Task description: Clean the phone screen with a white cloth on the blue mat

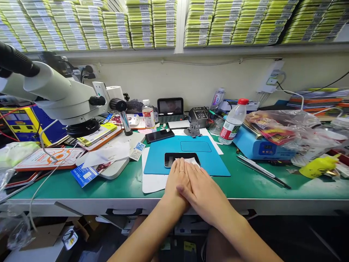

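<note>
A phone (pixel 169 160) with a dark glossy screen lies flat on a blue mat (pixel 155 153). My left hand (pixel 177 182), a ring on one finger, stretches its fingers over the phone's front edge. Beside it and partly overlapping it is my right hand (pixel 203 189), its thumb crossing the back of the left. Under the right fingertips, a white wipe or piece of paper (pixel 194 160) covers part of the screen. Both hands have straight, flat fingers; their undersides are hidden. A rounded rectangle is outlined on the mat just behind the phone.
Another dark phone (pixel 160 135) rests behind the mat. To the left stands a microscope (pixel 65 94); a capped bottle (pixel 233 122) and tweezers (pixel 256 167) are on the right. A blue device (pixel 251 142) sits under plastic bags. Stacked yellow packets (pixel 165 25) fill the shelf above.
</note>
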{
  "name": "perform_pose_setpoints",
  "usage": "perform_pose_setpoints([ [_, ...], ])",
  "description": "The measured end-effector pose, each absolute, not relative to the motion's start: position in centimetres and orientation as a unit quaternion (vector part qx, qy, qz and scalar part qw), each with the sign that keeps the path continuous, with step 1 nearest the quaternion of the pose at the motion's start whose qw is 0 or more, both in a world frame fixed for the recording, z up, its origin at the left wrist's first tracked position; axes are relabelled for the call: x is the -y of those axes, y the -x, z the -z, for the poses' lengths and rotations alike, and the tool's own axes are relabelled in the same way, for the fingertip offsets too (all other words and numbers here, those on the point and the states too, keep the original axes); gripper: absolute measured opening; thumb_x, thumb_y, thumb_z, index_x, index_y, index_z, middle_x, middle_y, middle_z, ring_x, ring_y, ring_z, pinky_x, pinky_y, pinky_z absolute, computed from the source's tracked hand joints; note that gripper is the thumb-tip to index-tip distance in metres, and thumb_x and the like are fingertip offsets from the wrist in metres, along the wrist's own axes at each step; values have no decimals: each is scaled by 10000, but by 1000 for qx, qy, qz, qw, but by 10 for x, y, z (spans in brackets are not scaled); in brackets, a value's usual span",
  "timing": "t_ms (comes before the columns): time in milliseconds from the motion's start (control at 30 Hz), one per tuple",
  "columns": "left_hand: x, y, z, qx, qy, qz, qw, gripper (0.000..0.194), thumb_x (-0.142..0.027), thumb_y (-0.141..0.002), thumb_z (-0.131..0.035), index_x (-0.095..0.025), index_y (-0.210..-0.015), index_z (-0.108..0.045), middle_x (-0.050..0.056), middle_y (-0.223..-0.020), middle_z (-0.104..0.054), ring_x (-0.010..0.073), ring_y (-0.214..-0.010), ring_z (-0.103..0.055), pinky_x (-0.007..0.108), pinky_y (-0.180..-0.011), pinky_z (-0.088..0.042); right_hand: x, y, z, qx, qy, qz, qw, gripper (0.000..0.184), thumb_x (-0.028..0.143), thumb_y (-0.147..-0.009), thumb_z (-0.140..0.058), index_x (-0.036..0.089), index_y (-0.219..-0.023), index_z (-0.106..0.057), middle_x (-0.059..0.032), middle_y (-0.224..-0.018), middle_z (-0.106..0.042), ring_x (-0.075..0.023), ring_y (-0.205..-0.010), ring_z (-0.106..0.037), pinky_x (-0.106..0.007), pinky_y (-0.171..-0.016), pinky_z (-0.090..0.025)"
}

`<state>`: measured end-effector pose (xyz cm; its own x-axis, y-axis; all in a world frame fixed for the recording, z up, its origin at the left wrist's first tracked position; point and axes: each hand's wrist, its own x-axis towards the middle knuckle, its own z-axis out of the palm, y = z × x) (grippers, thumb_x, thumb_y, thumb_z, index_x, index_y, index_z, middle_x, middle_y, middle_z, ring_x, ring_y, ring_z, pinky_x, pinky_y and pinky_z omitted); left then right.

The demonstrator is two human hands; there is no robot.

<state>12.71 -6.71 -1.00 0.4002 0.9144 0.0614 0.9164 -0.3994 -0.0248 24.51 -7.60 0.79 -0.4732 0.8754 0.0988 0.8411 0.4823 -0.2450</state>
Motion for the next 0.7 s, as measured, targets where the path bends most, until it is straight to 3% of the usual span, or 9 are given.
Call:
perform_pose_setpoints([
  [167,57,-112,3,537,843,41,21,643,-358,-989,-360,-41,-1547,-325,244,-1608,-296,382,-1514,-253,540,-1241,-215,64,-241,-12,839,534,-62,85,848,643,-1001,-84,53,-1543,-363,-184,-1566,-415,-298,-1483,-338,-540,-1220,-235],
  [333,48,-108,-9,523,851,43,-7,663,-346,-989,-341,-31,-1567,-260,208,-1646,-206,345,-1544,-165,497,-1253,-208,52,-235,-20,838,536,-63,78,886,680,-985,-81,45,-1564,-296,-186,-1598,-349,-305,-1509,-274,-523,-1235,-199],
  [533,57,-110,-3,528,848,39,-23,662,-355,-995,-327,-29,-1568,-258,213,-1634,-247,341,-1532,-219,475,-1259,-203,55,-245,0,850,519,-64,69,905,687,-980,-85,19,-1560,-278,-194,-1615,-292,-311,-1519,-236,-523,-1235,-215],
  [700,49,-116,-10,525,851,25,-14,636,-337,-1010,-317,-28,-1563,-270,223,-1622,-274,337,-1525,-246,478,-1258,-203,41,-249,-1,851,514,-63,83,871,680,-987,-106,58,-1558,-318,-181,-1594,-350,-310,-1499,-296,-533,-1225,-244],
])
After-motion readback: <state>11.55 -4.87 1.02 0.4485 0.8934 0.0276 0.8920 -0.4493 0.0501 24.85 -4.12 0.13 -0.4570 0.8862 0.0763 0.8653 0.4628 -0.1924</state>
